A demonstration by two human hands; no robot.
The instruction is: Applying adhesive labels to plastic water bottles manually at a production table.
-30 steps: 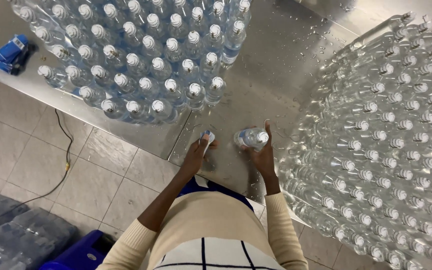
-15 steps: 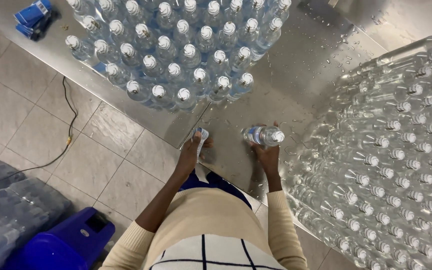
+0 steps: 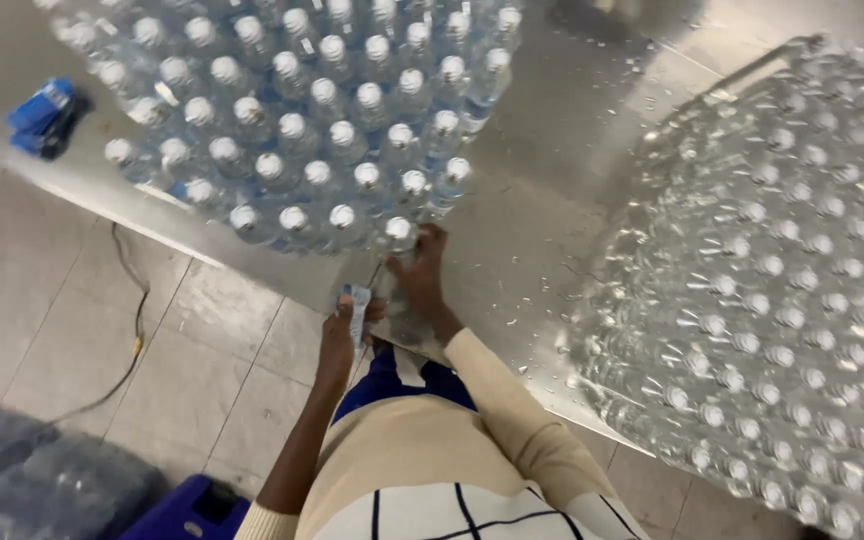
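Note:
My right hand (image 3: 420, 278) reaches forward and grips a clear water bottle (image 3: 398, 232) with a white cap, standing it at the near corner of the left cluster of blue-labelled bottles (image 3: 302, 130). My left hand (image 3: 337, 338) hovers at the edge of the wet steel table (image 3: 552, 190) and pinches a small blue and white label strip (image 3: 357, 303). The picture is blurred by motion.
A large mass of clear capped bottles (image 3: 762, 290) fills the right side of the table. A blue packet (image 3: 42, 115) lies at the far left of the table. On the tiled floor are a cable (image 3: 137, 330), a blue crate (image 3: 187, 510) and wrapped bottle packs (image 3: 32, 480).
My right hand has carried the bottle from in front of me leftward and forward to the corner of the labelled cluster. My left hand has drawn back slightly with the label strip.

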